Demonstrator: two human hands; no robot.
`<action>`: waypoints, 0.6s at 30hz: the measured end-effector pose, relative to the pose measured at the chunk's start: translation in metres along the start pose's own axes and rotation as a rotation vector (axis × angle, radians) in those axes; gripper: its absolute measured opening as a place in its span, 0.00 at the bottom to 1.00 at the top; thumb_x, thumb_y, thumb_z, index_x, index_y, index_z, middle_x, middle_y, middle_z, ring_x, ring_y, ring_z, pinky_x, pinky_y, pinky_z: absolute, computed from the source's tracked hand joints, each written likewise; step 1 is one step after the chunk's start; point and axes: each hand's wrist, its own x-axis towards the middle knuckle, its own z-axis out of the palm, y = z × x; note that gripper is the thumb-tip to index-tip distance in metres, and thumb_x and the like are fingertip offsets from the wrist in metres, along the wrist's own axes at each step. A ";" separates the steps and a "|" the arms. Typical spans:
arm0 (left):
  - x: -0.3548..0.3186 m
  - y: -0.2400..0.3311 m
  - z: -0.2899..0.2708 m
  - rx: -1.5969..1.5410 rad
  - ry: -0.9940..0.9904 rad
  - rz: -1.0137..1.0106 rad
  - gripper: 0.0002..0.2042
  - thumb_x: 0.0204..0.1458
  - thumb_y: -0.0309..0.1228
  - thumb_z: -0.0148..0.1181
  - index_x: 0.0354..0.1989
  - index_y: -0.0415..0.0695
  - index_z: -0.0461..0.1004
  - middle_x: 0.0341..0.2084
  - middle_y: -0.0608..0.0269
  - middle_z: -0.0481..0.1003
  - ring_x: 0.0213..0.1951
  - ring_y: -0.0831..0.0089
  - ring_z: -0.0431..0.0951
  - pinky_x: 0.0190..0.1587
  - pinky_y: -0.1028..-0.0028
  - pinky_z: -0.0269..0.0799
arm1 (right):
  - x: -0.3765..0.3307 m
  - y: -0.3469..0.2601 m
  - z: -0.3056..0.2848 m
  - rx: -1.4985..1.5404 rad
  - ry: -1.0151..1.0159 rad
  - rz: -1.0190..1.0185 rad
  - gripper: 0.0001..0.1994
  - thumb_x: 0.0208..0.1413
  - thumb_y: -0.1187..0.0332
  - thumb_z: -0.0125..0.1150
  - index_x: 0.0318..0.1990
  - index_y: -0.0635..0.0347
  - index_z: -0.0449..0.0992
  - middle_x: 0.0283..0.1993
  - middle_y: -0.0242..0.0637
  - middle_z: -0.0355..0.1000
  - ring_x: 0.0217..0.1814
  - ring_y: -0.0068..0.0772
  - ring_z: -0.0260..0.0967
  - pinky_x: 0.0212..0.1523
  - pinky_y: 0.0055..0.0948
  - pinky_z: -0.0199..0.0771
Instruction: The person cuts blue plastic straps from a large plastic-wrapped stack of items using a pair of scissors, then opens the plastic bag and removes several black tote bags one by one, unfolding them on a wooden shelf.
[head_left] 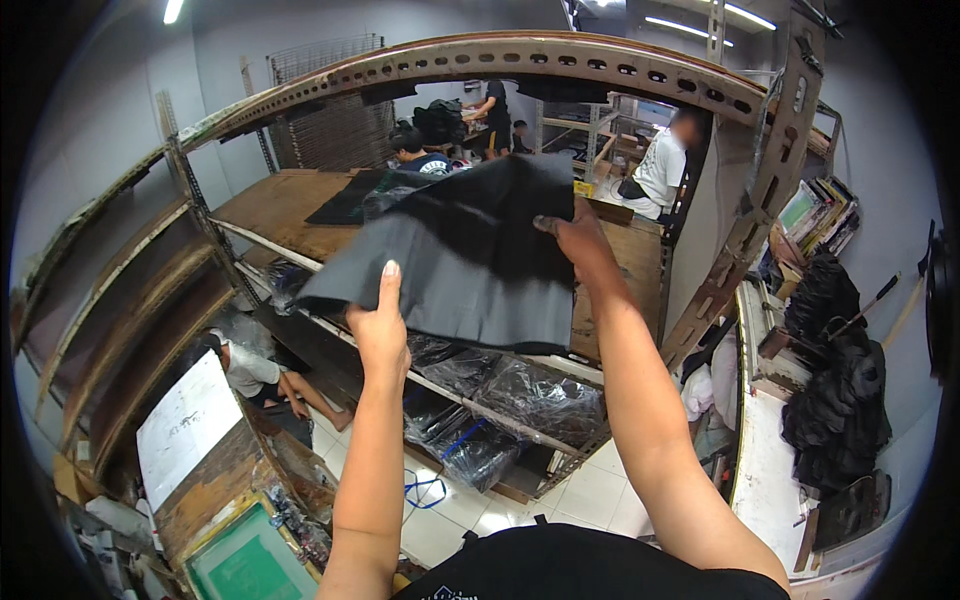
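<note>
A wide, dark sheet (480,250), black to grey with a slight sheen, hangs between my two hands above a shelf. Whether it is fabric or plastic I cannot tell. My left hand (380,325) grips its near left edge, thumb stretched along the top and fingers hidden beneath. At the upper right edge, my right hand (575,240) pinches it with the thumb on top. The sheet is tilted, partly blurred, and its near edge sags. Behind it, a flat black piece (350,200) lies on the brown wooden shelf board (270,200).
A perforated metal shelf frame (500,62) arches across in front of me. Plastic-wrapped dark bundles (545,395) fill the lower shelf. A green-meshed printing screen (250,555) stands lower left, near a crouching person (250,370). Black bags (840,380) hang right. Several people work beyond.
</note>
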 end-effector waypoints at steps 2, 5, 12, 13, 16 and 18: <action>0.008 -0.008 0.008 -0.109 -0.100 -0.117 0.21 0.64 0.29 0.62 0.61 0.32 0.68 0.56 0.52 0.74 0.56 0.63 0.77 0.61 0.63 0.73 | 0.027 0.026 -0.020 -0.212 0.084 0.024 0.31 0.50 0.70 0.75 0.61 0.72 0.68 0.55 0.49 0.76 0.58 0.42 0.74 0.58 0.37 0.74; 0.021 -0.029 -0.008 -0.390 -0.294 -0.551 0.22 0.69 0.35 0.51 0.65 0.34 0.63 0.61 0.48 0.71 0.62 0.53 0.73 0.66 0.49 0.68 | 0.049 0.039 -0.032 -0.721 0.139 0.222 0.35 0.50 0.63 0.77 0.61 0.75 0.69 0.56 0.56 0.75 0.58 0.44 0.75 0.57 0.38 0.75; 0.024 -0.040 -0.023 -0.394 -0.301 -0.562 0.20 0.71 0.36 0.43 0.65 0.37 0.63 0.62 0.49 0.72 0.64 0.52 0.72 0.68 0.43 0.63 | 0.051 0.027 -0.016 -0.970 0.066 0.212 0.42 0.49 0.50 0.78 0.61 0.76 0.69 0.60 0.59 0.73 0.63 0.54 0.72 0.63 0.44 0.71; 0.023 -0.041 -0.022 -0.383 -0.284 -0.549 0.19 0.71 0.36 0.43 0.65 0.37 0.63 0.61 0.49 0.72 0.64 0.52 0.72 0.68 0.43 0.64 | 0.050 0.030 -0.015 -1.021 0.062 0.166 0.42 0.48 0.49 0.77 0.62 0.74 0.69 0.61 0.60 0.72 0.64 0.55 0.71 0.64 0.44 0.70; 0.018 -0.041 -0.020 -0.316 -0.213 -0.519 0.19 0.71 0.36 0.43 0.63 0.37 0.64 0.60 0.50 0.73 0.62 0.52 0.73 0.66 0.44 0.66 | 0.036 0.020 -0.006 -1.225 0.108 -0.033 0.42 0.48 0.45 0.77 0.63 0.69 0.70 0.62 0.62 0.71 0.65 0.59 0.69 0.66 0.44 0.68; 0.015 -0.040 -0.023 -0.314 -0.191 -0.511 0.19 0.71 0.36 0.44 0.63 0.37 0.65 0.59 0.50 0.74 0.61 0.52 0.74 0.65 0.45 0.68 | -0.004 -0.010 0.011 -1.422 0.215 -0.251 0.42 0.48 0.46 0.77 0.63 0.66 0.70 0.63 0.62 0.70 0.65 0.61 0.69 0.67 0.44 0.68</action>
